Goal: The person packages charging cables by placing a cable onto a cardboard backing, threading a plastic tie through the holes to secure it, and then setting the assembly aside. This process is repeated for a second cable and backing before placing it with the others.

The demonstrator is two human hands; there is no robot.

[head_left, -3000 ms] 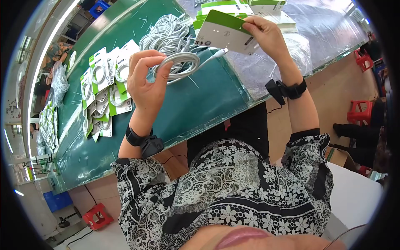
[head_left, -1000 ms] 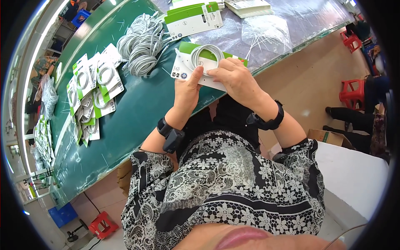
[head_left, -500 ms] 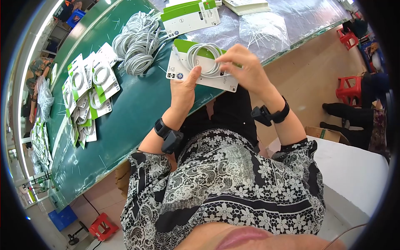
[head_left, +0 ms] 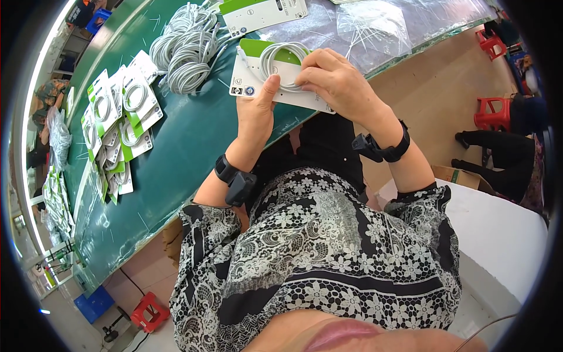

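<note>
In my left hand (head_left: 256,115) is a white and green packaging card (head_left: 245,75), its thumb pressing down a coiled white cable (head_left: 267,57) that lies on the card's face. One cable end with its plug sticks out toward the card's upper left corner. My right hand (head_left: 341,83) is at the right side of the coil, its thumb and fingers pinched together against the cable and card. Whatever sits between those fingertips is hidden. The card is raised over the near edge of the green table (head_left: 182,152).
A heap of bundled white cables (head_left: 187,50) lies beyond my left hand. Carded cables (head_left: 120,117) are piled further left. More cards (head_left: 264,14) are at the back, beside a clear plastic bag with thin strips (head_left: 372,26). Red stools (head_left: 492,113) and a seated person are to the right.
My right fingers have closed in a pinch at the coil's right side. Card and hands sit slightly higher in the picture, as the whole view has shifted a little.
</note>
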